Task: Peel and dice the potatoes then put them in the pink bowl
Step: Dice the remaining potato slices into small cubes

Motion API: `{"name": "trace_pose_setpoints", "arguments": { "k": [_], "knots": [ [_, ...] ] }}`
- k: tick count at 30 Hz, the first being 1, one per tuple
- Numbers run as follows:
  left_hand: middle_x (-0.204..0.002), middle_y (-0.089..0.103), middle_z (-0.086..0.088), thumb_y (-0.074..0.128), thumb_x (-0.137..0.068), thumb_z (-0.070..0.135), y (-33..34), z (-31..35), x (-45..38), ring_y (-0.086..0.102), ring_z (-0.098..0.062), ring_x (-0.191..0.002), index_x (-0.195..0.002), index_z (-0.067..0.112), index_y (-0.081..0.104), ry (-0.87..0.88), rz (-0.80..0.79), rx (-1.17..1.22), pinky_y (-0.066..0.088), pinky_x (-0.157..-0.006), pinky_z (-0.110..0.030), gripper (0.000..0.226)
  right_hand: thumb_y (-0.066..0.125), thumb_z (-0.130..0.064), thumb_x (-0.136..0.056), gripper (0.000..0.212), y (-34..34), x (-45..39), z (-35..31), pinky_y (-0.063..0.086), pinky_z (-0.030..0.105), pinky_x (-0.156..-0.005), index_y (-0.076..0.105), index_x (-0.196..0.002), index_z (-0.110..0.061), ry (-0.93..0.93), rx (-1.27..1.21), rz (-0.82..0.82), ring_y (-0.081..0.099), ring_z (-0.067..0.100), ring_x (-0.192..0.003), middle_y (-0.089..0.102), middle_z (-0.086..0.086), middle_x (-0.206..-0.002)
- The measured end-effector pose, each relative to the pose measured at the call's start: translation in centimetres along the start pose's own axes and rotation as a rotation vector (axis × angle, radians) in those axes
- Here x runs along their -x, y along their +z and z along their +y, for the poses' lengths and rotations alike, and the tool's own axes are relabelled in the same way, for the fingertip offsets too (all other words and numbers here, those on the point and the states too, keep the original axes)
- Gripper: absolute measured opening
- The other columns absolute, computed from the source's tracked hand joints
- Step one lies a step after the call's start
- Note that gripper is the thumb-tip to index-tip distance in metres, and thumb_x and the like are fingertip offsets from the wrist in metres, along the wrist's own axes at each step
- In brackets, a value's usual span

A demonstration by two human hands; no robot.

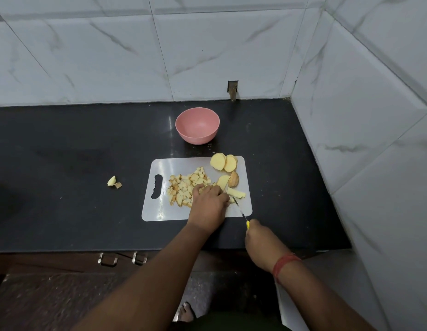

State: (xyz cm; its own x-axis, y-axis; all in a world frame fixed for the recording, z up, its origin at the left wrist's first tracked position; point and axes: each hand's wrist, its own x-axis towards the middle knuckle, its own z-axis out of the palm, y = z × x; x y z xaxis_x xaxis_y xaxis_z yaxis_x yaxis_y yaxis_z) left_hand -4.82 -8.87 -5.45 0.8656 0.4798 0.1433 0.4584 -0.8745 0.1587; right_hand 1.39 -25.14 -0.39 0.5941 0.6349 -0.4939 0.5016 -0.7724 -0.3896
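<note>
Down near me, my right hand (pixel 260 242) has its fingers curled round the yellow handle of a small knife (pixel 241 211). The thin blade points away from me, onto the white cutting board (pixel 160 211). My left hand (pixel 209 201) lies on the board just beside the blade, with its fingers bent down over a piece of potato. I cannot see that piece well, because my hand hides most of it. A pile of diced potato (pixel 186 187) sits on the board to the left of my hand, touching it. A long cut strip (pixel 236 193) lies by the blade, and two potato chunks (pixel 229 180) lie just past it. At the far right corner of the board, two round potato slices (pixel 224 162) lean together. Two small scraps (pixel 113 182) lie on the black counter (pixel 64 199), well off to the left. Farther back stands the pink bowl (pixel 197 126), apart from the board, with nothing in it.
</note>
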Motion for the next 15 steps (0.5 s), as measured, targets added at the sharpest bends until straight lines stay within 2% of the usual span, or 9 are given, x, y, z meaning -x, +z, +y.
{"name": "trace_pose_setpoints", "arguments": {
  "k": [5, 8, 10, 15],
  "knots": [
    [-0.093, 0.061, 0.004, 0.059, -0.094, 0.03, -0.1, 0.0, -0.1, 0.059, -0.021, -0.094, -0.095, 0.024, 0.073, 0.0, -0.008, 0.009, 0.032, -0.105, -0.048, 0.016, 0.036, -0.013, -0.099, 0.002, 0.2, -0.2, -0.2, 0.041, 0.031, -0.069, 0.036, -0.097, -0.012, -0.018, 0.053, -0.022, 0.063, 0.033, -0.095, 0.063, 0.017, -0.106],
    [-0.097, 0.061, 0.005, 0.055, -0.095, 0.033, -0.4, 0.1, -0.2, 0.058, -0.019, -0.097, -0.098, 0.024, 0.072, -0.028, -0.024, 0.034, 0.028, -0.107, -0.046, 0.019, 0.036, -0.011, -0.098, 0.02, 0.0, -0.3, -0.5, 0.048, 0.036, -0.08, 0.043, -0.115, -0.005, 0.008, 0.045, -0.055, 0.061, 0.033, -0.101, 0.059, 0.017, -0.112],
    [-0.097, 0.061, 0.005, 0.054, -0.095, 0.033, -0.4, 0.1, -0.2, 0.058, -0.019, -0.097, -0.097, 0.024, 0.071, -0.039, -0.033, 0.045, 0.028, -0.107, -0.046, 0.019, 0.037, -0.01, -0.096, 0.022, -0.1, -0.5, -0.8, 0.049, 0.038, -0.083, 0.043, -0.117, -0.006, 0.046, 0.034, -0.064, 0.061, 0.032, -0.102, 0.06, 0.016, -0.114],
    [-0.094, 0.061, 0.006, 0.057, -0.093, 0.033, -0.4, 0.3, -0.4, 0.058, -0.019, -0.095, -0.094, 0.025, 0.071, -0.068, -0.048, 0.072, 0.029, -0.106, -0.046, 0.016, 0.039, -0.005, -0.094, 0.026, 0.5, -0.7, -1.1, 0.045, 0.034, -0.078, 0.04, -0.12, -0.003, 0.054, 0.07, -0.089, 0.062, 0.032, -0.106, 0.06, 0.018, -0.116]
  ]
}}
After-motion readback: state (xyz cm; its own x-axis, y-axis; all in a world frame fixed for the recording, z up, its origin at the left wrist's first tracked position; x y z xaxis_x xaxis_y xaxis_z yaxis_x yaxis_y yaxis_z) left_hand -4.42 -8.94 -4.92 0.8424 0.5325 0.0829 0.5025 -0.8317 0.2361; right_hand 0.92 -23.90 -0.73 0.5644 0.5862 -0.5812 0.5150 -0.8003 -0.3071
